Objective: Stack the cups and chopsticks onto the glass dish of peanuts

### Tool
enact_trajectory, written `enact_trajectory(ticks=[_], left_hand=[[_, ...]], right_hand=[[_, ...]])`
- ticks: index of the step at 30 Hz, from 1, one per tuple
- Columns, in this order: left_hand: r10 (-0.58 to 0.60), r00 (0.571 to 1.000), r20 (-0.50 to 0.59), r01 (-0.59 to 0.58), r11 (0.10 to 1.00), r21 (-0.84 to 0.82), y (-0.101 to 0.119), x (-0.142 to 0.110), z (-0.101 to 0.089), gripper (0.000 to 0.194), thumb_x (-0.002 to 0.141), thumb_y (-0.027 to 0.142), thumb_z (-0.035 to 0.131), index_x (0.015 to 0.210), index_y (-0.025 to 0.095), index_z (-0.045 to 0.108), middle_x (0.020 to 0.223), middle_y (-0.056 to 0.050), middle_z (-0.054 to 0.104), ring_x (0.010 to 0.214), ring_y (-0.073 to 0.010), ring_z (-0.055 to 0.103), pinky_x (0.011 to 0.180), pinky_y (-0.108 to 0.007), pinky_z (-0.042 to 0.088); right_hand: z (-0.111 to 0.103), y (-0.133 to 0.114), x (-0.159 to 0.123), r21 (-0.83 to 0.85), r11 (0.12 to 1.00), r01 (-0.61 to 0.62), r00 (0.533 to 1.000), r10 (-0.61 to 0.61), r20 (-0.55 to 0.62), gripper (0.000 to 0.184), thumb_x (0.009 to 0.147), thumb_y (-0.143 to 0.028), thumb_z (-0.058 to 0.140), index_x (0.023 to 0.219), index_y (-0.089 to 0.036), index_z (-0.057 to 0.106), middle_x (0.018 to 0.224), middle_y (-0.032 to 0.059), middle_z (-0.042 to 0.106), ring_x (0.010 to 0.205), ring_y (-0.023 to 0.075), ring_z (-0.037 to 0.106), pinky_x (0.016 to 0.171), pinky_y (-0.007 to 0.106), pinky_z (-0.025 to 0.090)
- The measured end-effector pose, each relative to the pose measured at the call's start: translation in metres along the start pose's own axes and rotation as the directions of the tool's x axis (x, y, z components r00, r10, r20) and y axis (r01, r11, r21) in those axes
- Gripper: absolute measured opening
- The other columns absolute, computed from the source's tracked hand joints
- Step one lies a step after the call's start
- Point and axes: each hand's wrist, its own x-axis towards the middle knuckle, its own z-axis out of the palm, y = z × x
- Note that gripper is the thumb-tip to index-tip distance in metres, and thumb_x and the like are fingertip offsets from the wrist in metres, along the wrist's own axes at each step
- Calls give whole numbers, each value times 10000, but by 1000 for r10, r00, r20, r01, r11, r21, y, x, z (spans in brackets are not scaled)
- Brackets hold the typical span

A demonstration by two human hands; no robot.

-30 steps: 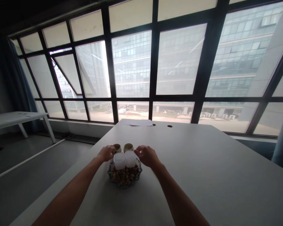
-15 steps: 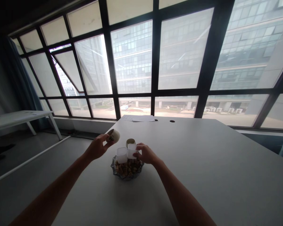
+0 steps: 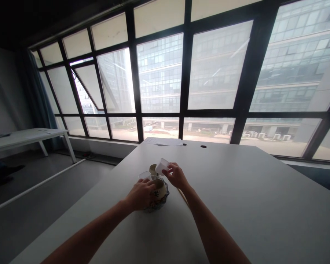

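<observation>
My left hand point(image 3: 141, 194) is closed round a small beige ceramic cup point(image 3: 160, 188), tipped on its side over the glass bowl point(image 3: 161, 203) of brown nuts. The hand and cup hide most of the bowl. My right hand point(image 3: 176, 175) grips a white plastic cup point(image 3: 162, 166), lifted and tilted just behind the bowl. A second white plastic cup point(image 3: 144, 175) stands by the bowl's far left rim. Another beige ceramic cup point(image 3: 153, 169) sits behind it, partly hidden.
The white table point(image 3: 250, 205) stretches to the right and toward the window. Papers point(image 3: 165, 141) lie at its far edge beside two cable holes point(image 3: 203, 146). Another white table point(image 3: 19, 136) stands at the left across the grey floor.
My left hand brought the beige cup from up at the left down over the bowl. My right hand lifted one white cup off the bowl and tilted it.
</observation>
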Motion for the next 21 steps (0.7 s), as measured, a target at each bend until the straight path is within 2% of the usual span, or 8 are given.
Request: enact_trajectory(ticks=[2,6,8,11,12,14,16,21], left_hand=[[39,999,12,-38,999,-8,-4,1,0,331,829,320,686,1153,275,633,1264,-37,637,1178,-263,545,976,-383,422],[90,995,38,-88,994,-59,-12,5,-12,246,794,434,716,965,259,687,1281,-24,619,1177,-260,537,1010,-390,404],[74,997,-23,-76,992,-96,-19,15,-19,255,859,469,632,966,245,690,1281,-43,613,1185,-250,528,1015,-396,403],[-51,992,-116,37,992,-122,-32,42,-23,311,973,397,435,1039,228,687,1237,-72,635,1142,-227,546,994,-399,420],[-101,990,-94,91,990,-105,-38,53,-22,326,977,388,415,1063,226,685,1231,-74,641,1131,-227,553,993,-401,423],[-199,980,27,199,980,-20,-48,74,-18,319,946,402,462,1097,231,685,1258,-76,635,1145,-242,553,1008,-409,418],[-280,949,148,274,960,61,-57,93,-12,309,892,418,536,1080,238,703,1266,-79,640,1151,-259,561,1004,-408,424],[-403,862,308,385,915,120,-73,125,5,263,769,414,667,954,250,757,1012,-68,745,927,-241,669,866,-352,502]], right_hand=[[-1,0,0,-2,1000,-5,1000,5,-4,130,830,-263,700,802,-160,626,1085,76,609,692,134,676,621,248,544],[-2,0,1,-5,1000,-24,999,24,-25,150,833,-284,705,816,-156,628,1101,80,610,689,134,677,621,250,547],[-4,0,2,-4,999,-40,998,40,-46,160,838,-296,699,826,-154,625,1117,84,603,693,134,677,620,250,548],[-9,-2,3,-3,997,-71,993,71,-92,163,850,-305,676,835,-153,619,1157,94,580,681,127,675,610,246,547],[-11,-2,4,-4,997,-81,991,80,-109,164,853,-308,668,836,-153,616,1167,97,572,673,123,672,608,246,546],[-14,-4,5,-8,995,-97,986,95,-139,171,854,-317,662,838,-154,612,1175,101,561,658,118,668,600,246,545],[-17,-6,5,-11,995,-104,982,101,-157,179,852,-323,662,831,-153,609,1170,101,560,648,117,666,585,243,541],[-20,-9,5,-7,995,-99,981,96,-170,156,843,-294,670,828,-150,611,1156,94,568,642,111,668,578,233,543]])
